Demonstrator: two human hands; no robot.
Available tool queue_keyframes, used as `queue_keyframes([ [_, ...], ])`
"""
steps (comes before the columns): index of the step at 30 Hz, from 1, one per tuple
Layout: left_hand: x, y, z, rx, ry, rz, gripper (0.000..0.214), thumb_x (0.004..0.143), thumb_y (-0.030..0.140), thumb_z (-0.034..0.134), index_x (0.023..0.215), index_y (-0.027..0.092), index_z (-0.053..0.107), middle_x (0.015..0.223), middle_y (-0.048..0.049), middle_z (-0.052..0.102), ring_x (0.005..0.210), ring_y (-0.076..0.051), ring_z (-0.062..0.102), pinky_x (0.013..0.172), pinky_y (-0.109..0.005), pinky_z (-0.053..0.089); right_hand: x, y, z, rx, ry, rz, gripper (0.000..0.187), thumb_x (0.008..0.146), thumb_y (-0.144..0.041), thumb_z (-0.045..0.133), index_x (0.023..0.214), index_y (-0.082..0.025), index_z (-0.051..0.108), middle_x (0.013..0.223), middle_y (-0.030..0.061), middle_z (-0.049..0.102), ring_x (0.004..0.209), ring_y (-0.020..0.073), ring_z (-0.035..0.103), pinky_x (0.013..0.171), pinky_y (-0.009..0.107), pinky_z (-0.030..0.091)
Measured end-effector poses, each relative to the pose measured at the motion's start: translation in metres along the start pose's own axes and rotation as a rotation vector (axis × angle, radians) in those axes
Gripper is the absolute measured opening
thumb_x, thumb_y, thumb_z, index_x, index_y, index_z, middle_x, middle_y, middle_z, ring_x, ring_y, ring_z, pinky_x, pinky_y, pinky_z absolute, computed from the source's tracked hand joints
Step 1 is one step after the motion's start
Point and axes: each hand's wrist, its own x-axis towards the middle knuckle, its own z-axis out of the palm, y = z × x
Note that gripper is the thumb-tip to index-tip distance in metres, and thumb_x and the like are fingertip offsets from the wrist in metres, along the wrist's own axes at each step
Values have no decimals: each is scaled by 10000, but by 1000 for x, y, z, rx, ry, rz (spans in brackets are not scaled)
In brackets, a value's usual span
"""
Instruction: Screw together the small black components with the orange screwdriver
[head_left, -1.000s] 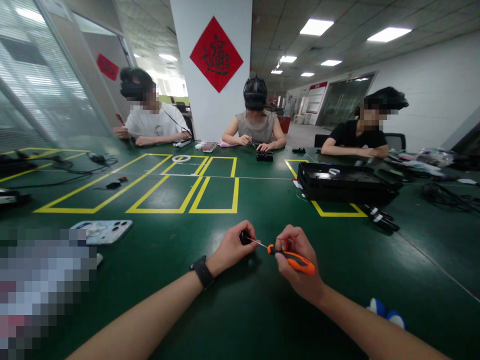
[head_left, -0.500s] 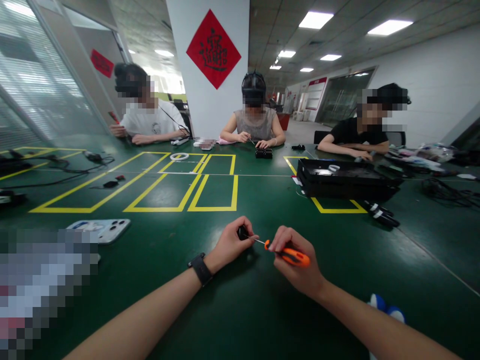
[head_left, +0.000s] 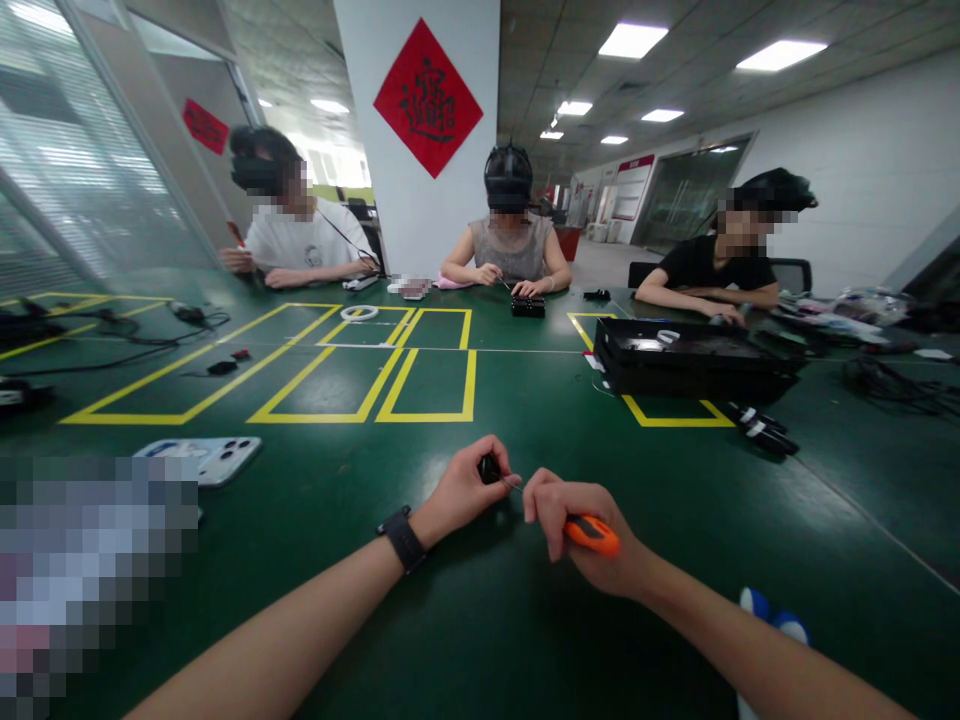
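Between the thumb and fingers of my left hand [head_left: 466, 485] is a small black part [head_left: 489, 468], mostly covered, so its kind does not show. My right hand [head_left: 589, 530] is wrapped round the orange and black handle of a screwdriver [head_left: 594, 536]. The thin metal shaft points left to the black part. Whether its tip touches the part is hidden by my left fingertips. Both hands are just above the green table [head_left: 450, 620], close together, and a dark watch band circles my left wrist.
A phone [head_left: 217, 462] lies left of my hands, near a blurred-out patch. Yellow tape rectangles [head_left: 424, 418] mark the table. A long black tray [head_left: 697, 365] stands to the right, with black pieces [head_left: 765, 432] before it. Several people sit across the table. Blue-white objects [head_left: 787, 628] lie by my right forearm.
The fingers of my right hand have shifted over the front of the screwdriver handle, covering its orange collar, and the hand has turned. My left hand stays nearly still.
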Motion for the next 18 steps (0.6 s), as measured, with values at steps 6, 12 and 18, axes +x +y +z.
queue_keyframes([
  [6, 0, 0, 0, -18, -11, -3, 138, 709, 218, 602, 732, 152, 483, 696, 18, 527, 634, -93, 471, 601, -208, 385, -2, -11, 11, -105, -51, -21, 100, 629, -71, 485, 642, -170, 500, 752, 24, 475, 809, 169, 485, 759, 339, 406],
  [12, 0, -2, 0, -1, 9, -16, 156, 721, 258, 602, 732, 156, 484, 681, 20, 520, 619, -94, 466, 571, -204, 370, -3, -13, 12, -413, 72, -4, 110, 710, -133, 538, 786, -180, 602, 925, 58, 457, 887, 184, 469, 768, 336, 408],
  [18, 0, -1, -1, -12, 13, -10, 157, 714, 253, 610, 723, 155, 487, 678, 21, 521, 624, -96, 470, 581, -206, 373, -6, 1, 4, -548, 199, -87, 300, 725, -128, 562, 1009, -224, 582, 764, 6, 472, 646, 120, 471, 550, 251, 396],
])
